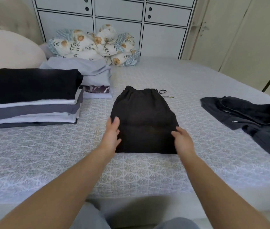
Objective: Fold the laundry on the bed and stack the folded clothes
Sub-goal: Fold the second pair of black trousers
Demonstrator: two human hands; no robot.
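Head view: black shorts, folded, lie mid-bed, waistband and drawstring at the far end. Left hand rests flat at the shorts' left edge, fingers straight, grip released. Right hand at the right edge; fingers seem to pinch the fabric, though blur makes this unsure. Folded stack to the left, black piece on top. Dark unfolded garment well apart on the right.

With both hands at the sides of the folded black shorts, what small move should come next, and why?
Probably slide both hands under the black shorts and lift them toward the near stack. They already lie folded, drawstring waistband away from the person; the left hand and right hand flank their edges, and the dark jacket remains unfolded.
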